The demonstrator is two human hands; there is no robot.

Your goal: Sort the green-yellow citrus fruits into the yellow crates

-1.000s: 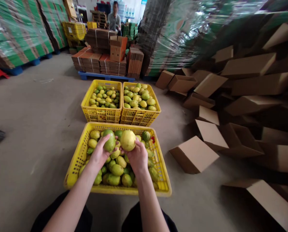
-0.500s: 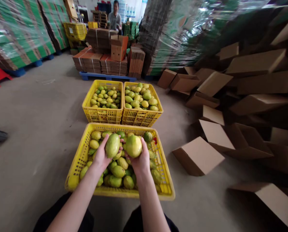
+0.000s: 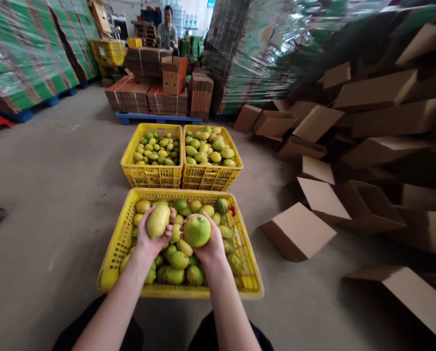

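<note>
My left hand (image 3: 148,239) is wrapped round an oval yellow-green fruit (image 3: 158,220), papaya-like in look, held tilted over the crate. In my right hand (image 3: 212,243) rests a rounder green-yellow fruit (image 3: 197,231), one end turned up towards me. The two hands are close together but apart, palms up, and the held fruits hide parts of the fingers. Below them a wide yellow plastic crate (image 3: 181,292) holds many similar fruits (image 3: 177,260), some greener, some yellower. A dark green striped fruit (image 3: 221,205) lies near its far right corner.
Two yellow crates of fruit, left (image 3: 152,176) and right (image 3: 212,178), stand just beyond. Behind them, a blue pallet (image 3: 159,118) bears flattened cartons (image 3: 133,97). Many cardboard boxes (image 3: 298,231) lie heaped on the right. A person (image 3: 167,34) is in the background.
Both hands have turned the fruits they hold: the left one shows a yellower side, the right one a greener side with its end upward. Both hands have shifted slightly left.
</note>
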